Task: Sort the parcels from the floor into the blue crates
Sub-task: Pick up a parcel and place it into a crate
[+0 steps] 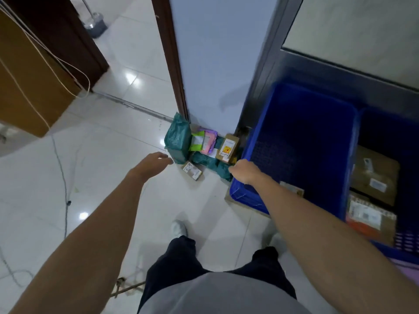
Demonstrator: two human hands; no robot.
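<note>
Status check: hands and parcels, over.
Left hand open, beside parcel pile on floor. Right hand curled by blue crate corner, grip unclear. Pile unobstructed.

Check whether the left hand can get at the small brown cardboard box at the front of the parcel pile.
Probably yes: the left hand hovers just left of the small brown cardboard box, which lies uncovered, foremost in the pile, with bare floor between.

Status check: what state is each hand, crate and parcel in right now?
Left hand: open, holding nothing.
Right hand: fingers curled, grip unclear.
Near crate: nearly empty, one parcel visible.
Far crate: holds cardboard boxes.
Parcel pile: unsorted, on floor against wall.
</note>
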